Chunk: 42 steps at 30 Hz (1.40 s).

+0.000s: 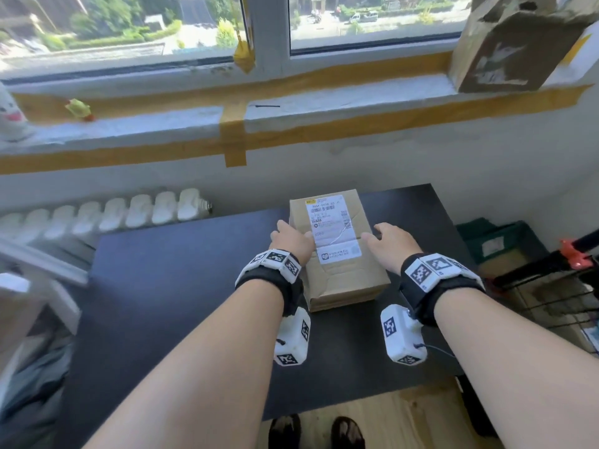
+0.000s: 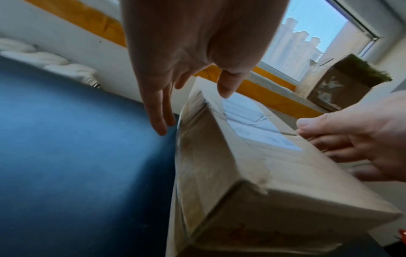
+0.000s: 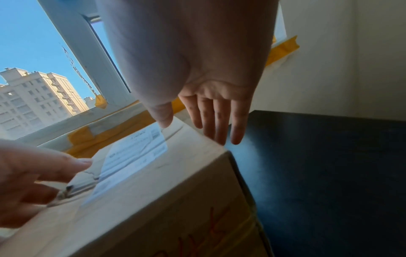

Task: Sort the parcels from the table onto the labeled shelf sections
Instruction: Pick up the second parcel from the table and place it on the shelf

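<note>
On parcel's [image 3: 175, 182] near face, right wrist only: red handwriting [image 3: 197, 240].

Window [image 1: 372, 21] up top looks out on greenery and a parked van. The sill [image 1: 324, 102] is striped with yellow tape [image 1: 233, 137], and a beat-up cardboard box [image 1: 505, 50] sits at its right end. Small yellow toy [image 1: 79, 109] on the left, white radiator [image 1: 129, 212] under it. Green crate [image 1: 496, 241] and black wire rack [image 1: 557, 299] off to the right, wood floor [image 1: 405, 422] below.

Print on the brown cardboard parcel's white shipping label [image 1: 331, 228] is too small to read. The black worktop [image 1: 181, 286] is cut off at the lower edge.
</note>
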Tool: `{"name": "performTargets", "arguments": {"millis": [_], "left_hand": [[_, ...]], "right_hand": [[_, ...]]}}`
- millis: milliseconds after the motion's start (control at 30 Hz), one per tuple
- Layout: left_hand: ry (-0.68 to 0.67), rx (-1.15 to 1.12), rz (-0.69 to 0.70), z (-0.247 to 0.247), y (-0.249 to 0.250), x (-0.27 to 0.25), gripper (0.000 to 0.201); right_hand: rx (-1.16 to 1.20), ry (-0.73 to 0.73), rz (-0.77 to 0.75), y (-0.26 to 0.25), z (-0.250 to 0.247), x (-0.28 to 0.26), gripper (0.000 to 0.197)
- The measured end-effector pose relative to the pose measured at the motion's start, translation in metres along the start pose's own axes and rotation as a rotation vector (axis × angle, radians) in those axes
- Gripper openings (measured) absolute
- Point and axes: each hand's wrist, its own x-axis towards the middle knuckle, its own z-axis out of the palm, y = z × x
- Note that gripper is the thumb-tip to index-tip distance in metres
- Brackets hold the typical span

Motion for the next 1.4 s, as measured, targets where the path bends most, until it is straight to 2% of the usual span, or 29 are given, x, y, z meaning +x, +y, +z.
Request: {"name": "performTargets", "arguments": {"millis": [100, 267, 400, 533, 700, 733, 767, 800, 967, 1400], "left_hand": [[-0.018, -0.063, -0.037, 0.007, -0.004, 0.006, 0.062], [-0.086, -0.173, -0.056, 0.012, -0.009, 0.010, 0.073], [-0.072, -0.240, -0.061, 0.007, -0.013, 0.011, 0.084], [-0.019, -0.274, -0.021, -0.011, -0.002, 0.003, 0.093], [0.031, -0.319, 0.027, -0.034, 0.022, -0.023, 0.088], [0.035, -0.333, 0.029, -0.036, 0.024, -0.030, 0.087], [0.062, -0.355, 0.090, -0.057, 0.041, -0.055, 0.086], [0.062, -0.388, 0.097, -0.057, 0.041, -0.055, 0.086], [0.017, -0.410, 0.103, -0.064, 0.053, -0.059, 0.126], [0.021, -0.445, 0.167, -0.079, 0.051, -0.073, 0.135]], "right_hand": [[0.029, -0.055, -0.015, 0.005, 0.007, 0.012, 0.048], [0.150, -0.131, -0.013, 0.006, 0.016, 0.020, 0.050], [0.216, -0.152, 0.005, 0.002, 0.013, 0.019, 0.063], [0.279, -0.095, -0.009, -0.009, -0.003, 0.012, 0.067], [0.353, -0.038, 0.008, -0.019, -0.029, 0.004, 0.080], [0.366, -0.020, -0.004, -0.019, -0.031, 0.001, 0.081], [0.395, 0.036, -0.073, -0.032, -0.057, -0.016, 0.082], [0.415, 0.045, -0.074, -0.030, -0.057, -0.014, 0.083], [0.417, 0.072, -0.075, -0.034, -0.074, -0.018, 0.088], [0.406, 0.096, -0.136, -0.043, -0.082, -0.031, 0.095]]}}
